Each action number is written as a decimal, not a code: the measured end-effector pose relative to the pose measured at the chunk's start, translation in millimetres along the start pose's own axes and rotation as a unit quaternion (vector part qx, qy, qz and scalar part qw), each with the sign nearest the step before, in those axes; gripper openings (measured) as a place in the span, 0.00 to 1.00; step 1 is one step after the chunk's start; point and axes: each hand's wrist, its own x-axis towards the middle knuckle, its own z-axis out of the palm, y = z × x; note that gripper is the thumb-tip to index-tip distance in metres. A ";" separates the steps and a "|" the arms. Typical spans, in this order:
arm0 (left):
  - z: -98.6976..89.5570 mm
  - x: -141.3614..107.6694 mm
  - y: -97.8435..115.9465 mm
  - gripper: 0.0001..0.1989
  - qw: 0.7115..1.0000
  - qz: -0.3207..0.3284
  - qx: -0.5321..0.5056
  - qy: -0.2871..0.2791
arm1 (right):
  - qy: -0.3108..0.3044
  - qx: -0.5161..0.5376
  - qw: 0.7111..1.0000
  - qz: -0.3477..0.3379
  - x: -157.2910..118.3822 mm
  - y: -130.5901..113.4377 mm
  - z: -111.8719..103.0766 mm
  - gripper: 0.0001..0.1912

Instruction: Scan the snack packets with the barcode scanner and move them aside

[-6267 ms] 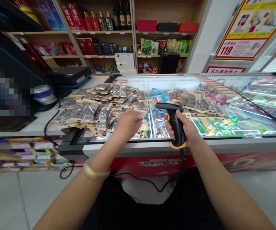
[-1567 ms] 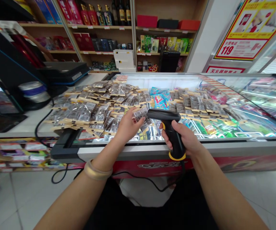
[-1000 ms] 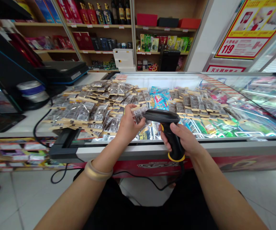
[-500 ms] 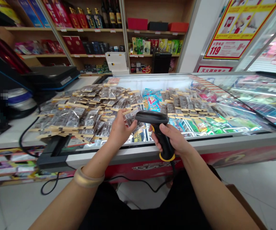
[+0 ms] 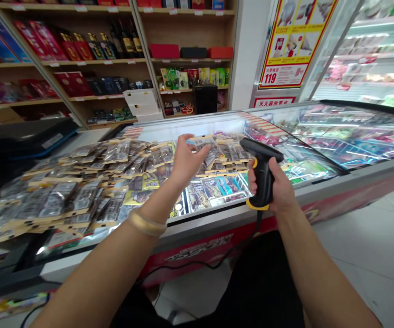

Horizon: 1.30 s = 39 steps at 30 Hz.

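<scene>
My left hand (image 5: 188,159), with a gold bangle (image 5: 147,223) on the wrist, reaches over the right-hand pile of small clear packets (image 5: 232,152). Its thumb and fingers are apart, and a packet (image 5: 210,157) lies just beyond them; contact is hard to make out. In my right hand (image 5: 281,187) is a black and yellow barcode scanner (image 5: 262,175), its handle upright and its head pointing left. A larger heap of brown-edged packets (image 5: 56,198) spreads across the left part of the glass freezer top.
The chest freezer (image 5: 197,223) holds colourful packs under its glass. A black cable (image 5: 217,264) hangs from the scanner along the freezer front. Shelves with bottles and boxes (image 5: 164,51) stand behind. A dark device (image 5: 22,141) sits on the counter at left.
My view has turned to the right. My left hand has moved from beside the scanner to the right-hand pile, its fingers now spread from the packet. The scanner has moved right, away from it.
</scene>
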 end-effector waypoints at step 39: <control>-134.3 -54.8 -33.3 0.15 0.884 0.243 0.380 0.120 | -0.015 -0.022 0.997 0.068 9.4 30.4 48.6 0.28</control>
